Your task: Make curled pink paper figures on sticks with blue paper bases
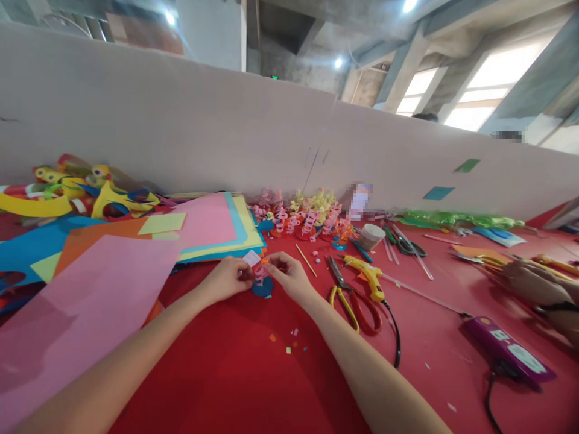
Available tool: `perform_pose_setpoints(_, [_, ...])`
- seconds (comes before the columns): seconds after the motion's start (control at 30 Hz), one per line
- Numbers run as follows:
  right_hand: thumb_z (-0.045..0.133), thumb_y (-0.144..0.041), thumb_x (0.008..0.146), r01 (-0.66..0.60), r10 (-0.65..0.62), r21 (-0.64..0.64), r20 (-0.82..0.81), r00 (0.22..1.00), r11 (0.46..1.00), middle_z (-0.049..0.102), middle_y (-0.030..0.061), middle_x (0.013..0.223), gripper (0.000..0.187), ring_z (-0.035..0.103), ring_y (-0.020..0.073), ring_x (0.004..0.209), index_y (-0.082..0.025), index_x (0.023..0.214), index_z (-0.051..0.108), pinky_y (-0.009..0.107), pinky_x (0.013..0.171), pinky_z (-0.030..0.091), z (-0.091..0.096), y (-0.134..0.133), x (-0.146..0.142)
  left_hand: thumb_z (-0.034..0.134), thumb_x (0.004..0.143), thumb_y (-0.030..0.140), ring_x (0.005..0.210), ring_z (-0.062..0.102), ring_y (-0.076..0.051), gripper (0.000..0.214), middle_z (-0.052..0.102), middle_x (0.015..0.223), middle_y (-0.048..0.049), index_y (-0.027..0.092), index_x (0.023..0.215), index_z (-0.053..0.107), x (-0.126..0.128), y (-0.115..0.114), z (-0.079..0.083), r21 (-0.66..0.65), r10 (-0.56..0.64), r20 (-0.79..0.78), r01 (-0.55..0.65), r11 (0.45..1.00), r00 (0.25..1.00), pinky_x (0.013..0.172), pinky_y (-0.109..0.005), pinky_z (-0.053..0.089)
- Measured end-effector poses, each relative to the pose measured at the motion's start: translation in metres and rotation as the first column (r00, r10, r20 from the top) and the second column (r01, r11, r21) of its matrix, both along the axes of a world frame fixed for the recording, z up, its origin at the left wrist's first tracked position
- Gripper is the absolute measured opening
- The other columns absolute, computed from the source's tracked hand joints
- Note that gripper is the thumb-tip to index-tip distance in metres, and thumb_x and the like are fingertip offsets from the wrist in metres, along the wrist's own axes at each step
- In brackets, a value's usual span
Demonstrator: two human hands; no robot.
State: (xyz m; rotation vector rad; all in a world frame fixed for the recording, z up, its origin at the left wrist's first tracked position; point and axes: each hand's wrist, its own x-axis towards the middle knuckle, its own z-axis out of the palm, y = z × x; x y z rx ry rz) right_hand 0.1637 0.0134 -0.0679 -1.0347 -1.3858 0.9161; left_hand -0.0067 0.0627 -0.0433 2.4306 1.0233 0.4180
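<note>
A small paper craft stands upright between my hands, with a pink curled paper strip [260, 275] rising from a round blue paper base [263, 287]. My left hand [228, 279] is closed at the left side of the craft, and a small pale paper piece [252, 258] sticks up from its fingertips. On the other side, my right hand [292, 276] pinches at an orange paper bit [265, 261] on top of the curl. What lies right between the fingertips is partly hidden.
Coloured paper sheets [208, 223] lie at left. Several finished pink and yellow curled crafts [307, 223] stand behind my hands. To the right are a wooden stick [306, 260], scissors [346, 292], a yellow glue gun [368, 276] and a purple device [504, 349]. Another person's hand [534, 280] is far right.
</note>
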Motion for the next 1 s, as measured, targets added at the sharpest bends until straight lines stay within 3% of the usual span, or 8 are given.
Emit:
perform_pose_setpoints(0.17, [0.062,-0.046,0.072,-0.003,0.003,-0.018,-0.013,1.0,1.0,0.054,-0.0016,0.064,0.028,0.048,0.0118,0.058,-0.019,0.079,0.06,0.025,0.055,0.039,0.002,-0.001,0.0,0.063,0.063,0.024,0.054,0.05,-0.012,0.009,0.057,0.057,0.003,0.017,0.059,0.059,-0.005,0.0,0.007,-0.11,-0.042,-0.01,0.04,0.993,0.999,0.053,-0.023,0.032])
perform_pose_setpoints(0.27, [0.062,-0.042,0.072,-0.003,0.003,0.004,-0.03,1.0,1.0,0.053,-0.0018,0.064,0.024,0.047,0.0116,0.057,-0.019,0.079,0.06,0.025,0.056,0.038,0.003,0.0,0.0,0.066,0.061,0.031,0.055,0.048,-0.013,0.019,0.054,0.057,0.0043,0.018,0.06,0.053,-0.003,-0.003,0.008,-0.093,-0.019,-0.02,0.018,0.996,1.0,0.053,-0.024,0.031])
perform_pose_setpoints(0.47, [0.062,-0.039,0.072,0.074,-0.074,0.022,-0.015,0.997,0.997,0.051,-0.0023,0.064,0.021,0.044,0.0106,0.055,-0.019,0.079,0.061,0.024,0.052,0.036,0.003,0.0,0.001,0.064,0.062,0.024,0.057,0.049,-0.013,0.014,0.054,0.06,0.0044,0.019,0.062,0.05,0.003,-0.004,0.004,0.001,0.028,-0.009,-0.028,1.0,1.0,0.056,-0.023,0.032])
perform_pose_setpoints(0.73, [0.063,-0.036,0.071,0.16,-0.162,0.057,0.03,0.986,0.985,0.048,-0.0029,0.063,0.018,0.043,0.0107,0.054,-0.02,0.078,0.062,0.024,0.051,0.036,0.001,0.002,0.003,0.064,0.068,0.02,0.069,0.058,-0.017,0.005,0.069,0.069,-0.0008,0.018,0.066,0.068,0.008,-0.009,0.005,-0.021,0.027,0.016,-0.027,0.999,1.0,0.066,-0.026,0.039])
perform_pose_setpoints(0.9, [0.062,-0.037,0.071,0.15,-0.151,0.039,0.01,0.989,0.988,0.055,-0.0011,0.067,0.018,0.047,0.0116,0.056,-0.021,0.079,0.061,0.024,0.052,0.038,0.002,0.001,0.003,0.063,0.07,0.018,0.074,0.061,-0.019,0.008,0.072,0.076,-0.0019,0.019,0.072,0.07,0.018,-0.016,-0.007,-0.04,0.071,0.103,-0.067,0.997,0.992,0.069,-0.027,0.042])
perform_pose_setpoints(1.0, [0.062,-0.038,0.071,0.128,-0.128,0.005,-0.013,0.992,0.992,0.058,-0.0011,0.065,0.02,0.049,0.0117,0.053,-0.02,0.078,0.06,0.024,0.051,0.039,0.004,-0.001,0.002,0.062,0.071,0.019,0.07,0.061,-0.018,0.008,0.07,0.074,-0.0027,0.018,0.074,0.069,0.022,-0.019,-0.014,0.014,0.063,0.091,-0.065,0.998,0.994,0.066,-0.027,0.042])
